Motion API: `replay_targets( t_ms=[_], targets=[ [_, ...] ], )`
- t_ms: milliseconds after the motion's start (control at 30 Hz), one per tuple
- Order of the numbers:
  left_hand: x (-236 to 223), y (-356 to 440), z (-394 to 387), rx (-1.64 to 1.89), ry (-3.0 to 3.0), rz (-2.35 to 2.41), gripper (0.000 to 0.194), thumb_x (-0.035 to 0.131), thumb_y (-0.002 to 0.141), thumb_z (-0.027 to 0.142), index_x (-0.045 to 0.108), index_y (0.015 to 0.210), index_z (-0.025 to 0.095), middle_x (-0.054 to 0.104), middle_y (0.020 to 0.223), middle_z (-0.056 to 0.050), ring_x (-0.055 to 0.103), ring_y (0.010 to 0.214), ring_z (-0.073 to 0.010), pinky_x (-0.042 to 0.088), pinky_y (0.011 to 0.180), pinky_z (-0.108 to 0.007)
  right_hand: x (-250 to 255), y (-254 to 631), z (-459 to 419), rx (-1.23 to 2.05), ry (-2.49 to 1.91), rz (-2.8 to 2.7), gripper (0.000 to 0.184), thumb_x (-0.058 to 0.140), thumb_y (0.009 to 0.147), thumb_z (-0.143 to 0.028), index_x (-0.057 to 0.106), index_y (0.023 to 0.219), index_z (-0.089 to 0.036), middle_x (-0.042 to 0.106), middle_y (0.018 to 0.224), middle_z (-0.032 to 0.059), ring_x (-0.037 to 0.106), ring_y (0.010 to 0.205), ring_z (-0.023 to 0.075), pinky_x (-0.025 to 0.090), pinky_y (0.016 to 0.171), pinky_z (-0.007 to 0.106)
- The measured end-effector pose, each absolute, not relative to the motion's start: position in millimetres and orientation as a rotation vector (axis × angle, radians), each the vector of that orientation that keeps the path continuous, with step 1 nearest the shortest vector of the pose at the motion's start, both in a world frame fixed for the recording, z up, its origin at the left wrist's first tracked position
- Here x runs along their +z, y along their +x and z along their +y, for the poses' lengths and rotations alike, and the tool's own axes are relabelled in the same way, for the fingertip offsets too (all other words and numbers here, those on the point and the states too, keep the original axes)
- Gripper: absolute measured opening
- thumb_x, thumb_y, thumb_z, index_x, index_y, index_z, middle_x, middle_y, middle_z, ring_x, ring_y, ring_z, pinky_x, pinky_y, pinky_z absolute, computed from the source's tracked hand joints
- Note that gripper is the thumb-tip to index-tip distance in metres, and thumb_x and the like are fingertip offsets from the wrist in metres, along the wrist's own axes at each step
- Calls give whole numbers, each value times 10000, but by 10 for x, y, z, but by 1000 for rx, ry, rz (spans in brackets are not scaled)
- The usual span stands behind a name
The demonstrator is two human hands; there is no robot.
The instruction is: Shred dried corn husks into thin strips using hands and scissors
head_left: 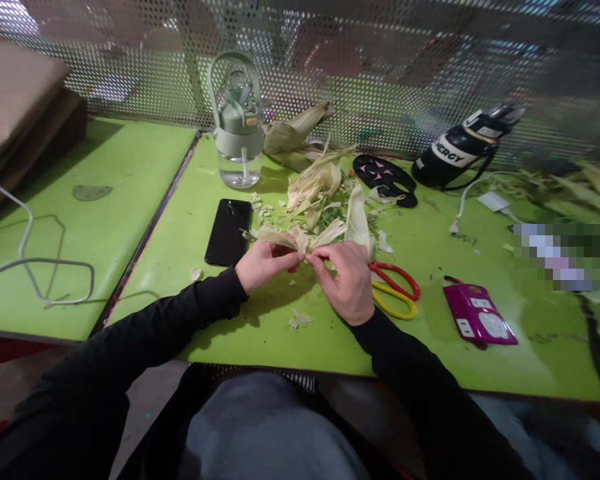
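Observation:
Both of my hands meet over the green table (260, 333), pinching a small bunch of pale dried corn husk (300, 237) between thumbs and fingers. My left hand (267, 264) grips it from the left, and my right hand (347, 277) closes on it from the right. Just beyond lies a heap of dried husks (315, 187) with thin green sprigs among them. One broad husk strip (357, 217) stands up behind my right hand. Scissors with red and yellow handles (397, 290) lie beside that hand, their blades hidden. Husk scraps (300, 319) are scattered on the tabletop.
A black phone (229, 231) and a clear water bottle (240, 143) are to the left. Behind the heap are more husks (297, 137) and a black palette-shaped piece (380, 175). At right are a black flask (453, 150) and a purple socket box (480, 313). Perforated metal (155, 67) borders the back.

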State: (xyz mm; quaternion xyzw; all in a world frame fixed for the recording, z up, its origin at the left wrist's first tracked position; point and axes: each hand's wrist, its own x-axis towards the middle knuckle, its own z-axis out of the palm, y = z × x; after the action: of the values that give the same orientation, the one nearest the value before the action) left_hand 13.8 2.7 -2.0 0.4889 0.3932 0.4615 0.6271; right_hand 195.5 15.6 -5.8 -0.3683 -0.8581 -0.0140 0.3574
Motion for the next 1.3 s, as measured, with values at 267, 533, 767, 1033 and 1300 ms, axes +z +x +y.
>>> replay_targets(
  t_ms=[267,533,767,1033,1300],
  targets=[
    [7,128,41,1068,1190,920,126,685,766,167,574,715,133,539,635,32,517,577,-74,469,604,-228,-76,1942,132,526,-1081,-1953,152,618,906,-322,650,1006,-212,671,880,39,614,746,172,510,625,320],
    [-12,142,25,894,1020,938,112,631,819,156,610,727,95,586,633,12,536,538,-62,475,589,-223,-109,1955,144,376,-790,-2044,163,649,880,-184,703,1009,-268,658,941,35,642,872,175,556,728,333],
    [5,137,47,843,1096,1094,220,735,717,146,517,691,131,534,555,64,508,513,-55,416,544,-194,-62,1935,126,220,-737,-2142,186,639,887,-178,729,1040,-232,671,948,60,656,896,184,574,757,346],
    [-73,155,-19,882,1493,1135,90,631,765,174,549,740,148,532,626,51,470,589,-79,398,599,-220,-75,1919,106,365,-937,-2083,74,682,864,-243,684,929,-208,673,850,31,623,704,139,533,602,279],
    [-20,105,4,900,1477,981,208,612,835,334,543,771,148,537,650,32,512,604,-93,431,617,-233,-61,1944,124,556,-1029,-2005,143,687,861,-280,668,976,-199,662,827,16,584,642,120,505,554,258]
  ],
)
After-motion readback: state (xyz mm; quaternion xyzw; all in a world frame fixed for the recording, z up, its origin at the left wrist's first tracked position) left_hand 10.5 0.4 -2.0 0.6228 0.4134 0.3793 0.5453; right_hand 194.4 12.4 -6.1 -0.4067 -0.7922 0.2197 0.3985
